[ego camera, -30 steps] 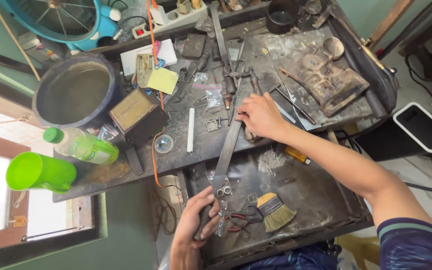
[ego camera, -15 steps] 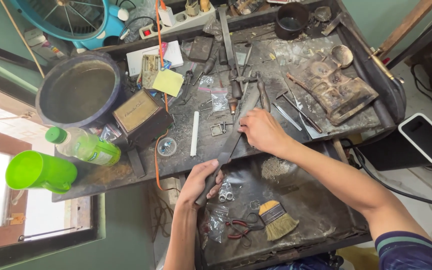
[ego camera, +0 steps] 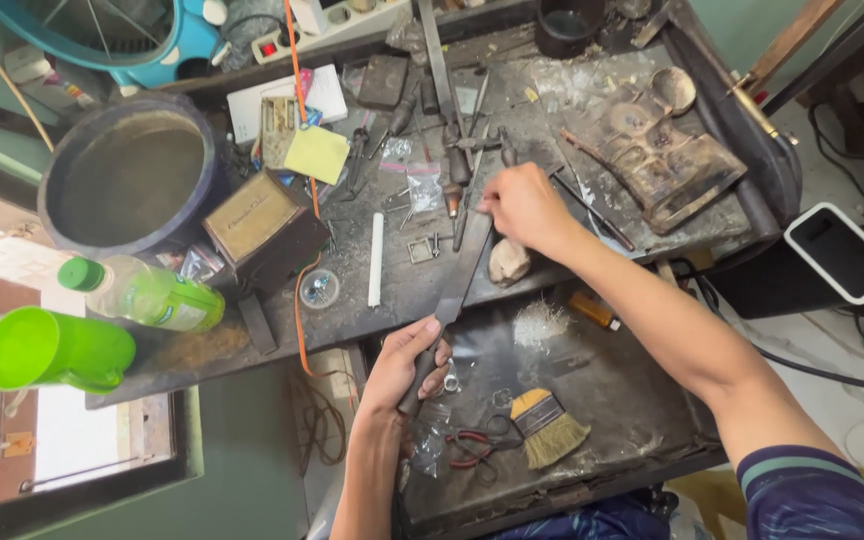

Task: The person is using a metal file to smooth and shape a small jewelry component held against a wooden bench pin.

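A long flat metal file [ego camera: 464, 265] lies slanted across the front edge of the cluttered workbench [ego camera: 592, 250]. My left hand [ego camera: 407, 362] grips its dark handle low over the open drawer. My right hand [ego camera: 520, 208] rests on the file's far end with the fingers closed around it, close to a small pale wooden peg [ego camera: 508, 262]. What lies under the file at the right hand is hidden.
A brush [ego camera: 547, 425] and red-handled pliers [ego camera: 477, 442] lie in the drawer [ego camera: 632, 400]. On the bench stand a dark round basin [ego camera: 127, 180], a brown box [ego camera: 264, 228], a green-capped bottle [ego camera: 142, 292], a green cup [ego camera: 52, 350], a white stick [ego camera: 375, 259] and several hand tools.
The file has slid forward across the bench: my left hand moved up from the drawer toward the bench edge, and my right hand moved farther up the bench with the tip.
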